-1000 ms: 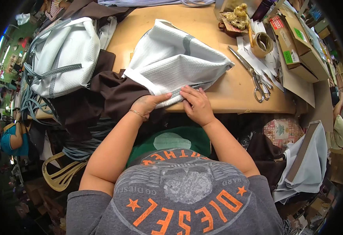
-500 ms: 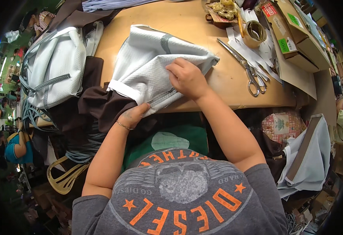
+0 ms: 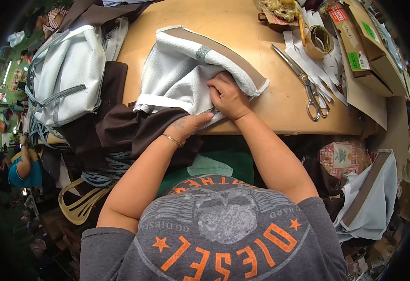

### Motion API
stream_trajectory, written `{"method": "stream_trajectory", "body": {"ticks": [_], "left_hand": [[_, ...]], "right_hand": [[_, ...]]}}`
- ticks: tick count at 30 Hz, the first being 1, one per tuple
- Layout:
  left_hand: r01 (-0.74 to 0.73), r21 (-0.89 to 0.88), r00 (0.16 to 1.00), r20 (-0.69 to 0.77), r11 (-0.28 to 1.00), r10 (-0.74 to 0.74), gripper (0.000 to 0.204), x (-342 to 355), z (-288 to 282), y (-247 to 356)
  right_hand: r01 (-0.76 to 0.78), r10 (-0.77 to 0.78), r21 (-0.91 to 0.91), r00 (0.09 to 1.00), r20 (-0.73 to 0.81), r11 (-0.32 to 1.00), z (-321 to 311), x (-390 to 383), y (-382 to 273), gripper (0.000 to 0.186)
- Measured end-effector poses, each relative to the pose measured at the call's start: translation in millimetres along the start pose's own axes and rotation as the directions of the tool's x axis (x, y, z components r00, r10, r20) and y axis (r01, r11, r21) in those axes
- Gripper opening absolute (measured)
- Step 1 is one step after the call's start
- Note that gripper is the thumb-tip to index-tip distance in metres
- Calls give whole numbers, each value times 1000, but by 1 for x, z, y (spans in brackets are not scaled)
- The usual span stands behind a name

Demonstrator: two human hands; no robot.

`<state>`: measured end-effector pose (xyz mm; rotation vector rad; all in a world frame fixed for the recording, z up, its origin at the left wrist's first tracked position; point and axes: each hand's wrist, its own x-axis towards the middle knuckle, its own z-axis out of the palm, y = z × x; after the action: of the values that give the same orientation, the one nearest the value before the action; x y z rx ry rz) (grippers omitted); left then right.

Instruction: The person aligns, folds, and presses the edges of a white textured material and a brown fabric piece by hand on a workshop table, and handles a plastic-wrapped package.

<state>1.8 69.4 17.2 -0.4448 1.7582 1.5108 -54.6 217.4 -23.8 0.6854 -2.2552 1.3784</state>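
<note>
A sewn white textured fabric piece [image 3: 169, 77] lies bunched on the near part of the table, with a grey strap strip across it and a brown band [image 3: 228, 54] along its far edge. At its near edge, my left hand [image 3: 188, 126] is closed on the fabric, thumb on top and fingers hidden underneath. My right hand [image 3: 229, 97] is closed on a fold of the same piece to the right, fingers curled in; the fingertips are partly hidden by the fold. Dark brown cloth [image 3: 120, 124] hangs over the table edge beside my left wrist.
Large scissors [image 3: 308, 84] lie right of the fabric, beside white strips [image 3: 315, 70] and a tape roll [image 3: 319, 42]. A cardboard box [image 3: 355, 42] stands at far right. Another white sewn piece [image 3: 66, 77] with grey straps rests at left. A similar piece [image 3: 369, 196] sits at lower right.
My left hand has moved right along the near edge, closer to my right hand. The fabric's far right edge has turned out, so its brown band now shows widely.
</note>
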Motion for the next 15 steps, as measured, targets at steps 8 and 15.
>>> {"method": "stream_trajectory", "body": {"ticks": [8,15], "left_hand": [[-167,-153,985,27,974,173,51,-21,2,-7],[-281,24,959,39,959,280,50,-52,-24,-33]], "right_hand": [[-6,6,66,1000,-7,998,-3,0,5,8],[-105,97,141,993,63,985,-3,2,3,9]]}}
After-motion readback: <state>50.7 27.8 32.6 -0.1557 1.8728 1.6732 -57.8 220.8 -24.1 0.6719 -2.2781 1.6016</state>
